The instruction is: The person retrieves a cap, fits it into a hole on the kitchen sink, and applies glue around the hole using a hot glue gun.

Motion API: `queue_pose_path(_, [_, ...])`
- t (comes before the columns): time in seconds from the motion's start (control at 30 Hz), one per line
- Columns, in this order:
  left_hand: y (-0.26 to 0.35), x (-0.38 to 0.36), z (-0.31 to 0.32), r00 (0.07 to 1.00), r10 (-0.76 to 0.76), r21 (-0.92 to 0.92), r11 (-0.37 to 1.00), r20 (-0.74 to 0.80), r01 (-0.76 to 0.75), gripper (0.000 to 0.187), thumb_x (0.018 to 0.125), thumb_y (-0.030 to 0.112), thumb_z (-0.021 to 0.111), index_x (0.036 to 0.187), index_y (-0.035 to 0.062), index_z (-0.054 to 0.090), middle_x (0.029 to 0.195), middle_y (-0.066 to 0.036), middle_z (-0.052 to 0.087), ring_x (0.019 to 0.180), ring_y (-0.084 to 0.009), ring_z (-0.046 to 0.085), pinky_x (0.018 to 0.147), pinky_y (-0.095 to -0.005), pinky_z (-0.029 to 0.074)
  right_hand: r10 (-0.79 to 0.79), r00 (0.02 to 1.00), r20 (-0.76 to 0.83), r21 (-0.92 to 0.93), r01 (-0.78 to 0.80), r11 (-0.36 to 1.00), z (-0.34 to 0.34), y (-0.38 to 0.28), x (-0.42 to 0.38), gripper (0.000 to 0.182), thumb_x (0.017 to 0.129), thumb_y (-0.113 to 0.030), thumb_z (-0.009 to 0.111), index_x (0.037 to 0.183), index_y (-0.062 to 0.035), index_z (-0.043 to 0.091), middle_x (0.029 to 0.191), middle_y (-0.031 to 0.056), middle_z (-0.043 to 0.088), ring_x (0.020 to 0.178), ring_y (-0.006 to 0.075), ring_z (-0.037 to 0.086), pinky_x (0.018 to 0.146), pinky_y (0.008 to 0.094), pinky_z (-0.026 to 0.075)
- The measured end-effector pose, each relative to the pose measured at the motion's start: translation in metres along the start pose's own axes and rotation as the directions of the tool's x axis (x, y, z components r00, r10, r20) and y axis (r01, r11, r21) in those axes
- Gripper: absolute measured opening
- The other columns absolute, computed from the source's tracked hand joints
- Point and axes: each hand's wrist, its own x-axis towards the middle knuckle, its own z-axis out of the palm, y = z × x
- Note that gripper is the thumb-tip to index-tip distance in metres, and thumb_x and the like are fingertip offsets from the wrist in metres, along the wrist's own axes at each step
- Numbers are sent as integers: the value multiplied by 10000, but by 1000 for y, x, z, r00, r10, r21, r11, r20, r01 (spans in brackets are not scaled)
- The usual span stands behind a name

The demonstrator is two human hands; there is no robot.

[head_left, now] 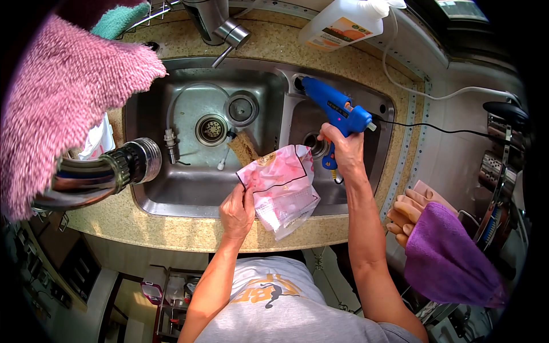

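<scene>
My left hand (237, 212) pinches the left edge of a pink and clear plastic packet (281, 182) over the front of the sink. A blue hot glue gun (336, 108) is gripped in my right hand (346, 150), its nozzle pointing up and left over the small right basin. A black cord (426, 124) trails from its back to the right. Behind the packet, a brown scrubber-like piece (244, 147) lies in the large basin, partly hidden. What the packet contains I cannot make out.
The double sink (171, 197) holds a drain strainer (241, 108) and a thin hose fitting (170, 143). At left, a pink towel (74, 86) hangs by a chrome pipe (91, 177). A faucet (233, 33) and white jug (343, 26) stand behind; a purple cloth (449, 257) and gloves (412, 206) hang right.
</scene>
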Motion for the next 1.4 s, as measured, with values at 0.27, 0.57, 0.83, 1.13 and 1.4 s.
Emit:
queue_pose_path(0.27, [0,-1,-1,1000,-1,15,1000,17,1,126,934,39,727,965,-12,616,758,-159,684,633,-335,686,577,-417,522,23,1000,-11,18,-23,1000,3,-1,-2,239,823,-153,758,962,34,700,780,72,710,713,145,677,701,307,532])
queue_pose_path(0.57, [1,0,-2,1000,-16,2,1000,21,16,125,933,39,727,957,-11,615,762,-161,683,638,-342,685,584,-421,523,16,1000,-4,11,-16,1000,2,-1,-3,236,821,-149,757,966,30,707,781,68,713,712,144,677,705,307,534])
queue_pose_path(0.83, [1,0,-2,999,-22,10,1000,27,21,122,934,43,727,967,-8,621,769,-160,688,645,-340,688,592,-422,525,40,999,-7,7,-40,999,2,-4,-3,240,821,-163,762,957,27,708,768,63,710,707,141,671,701,306,530])
queue_pose_path(1.13, [2,0,-1,1000,-8,12,1000,3,8,115,939,73,724,953,12,627,700,-150,651,619,-358,655,569,-438,514,36,999,-30,11,-36,999,4,-5,-3,243,819,-166,761,950,27,693,763,64,706,700,134,658,685,301,517])
queue_pose_path(1.4, [0,-1,-1,1000,-9,17,1000,15,9,122,938,60,727,955,2,622,726,-153,663,627,-349,668,575,-432,514,7,999,-34,52,-5,999,3,0,-2,245,815,-165,768,950,28,698,765,66,708,702,141,664,690,306,524])
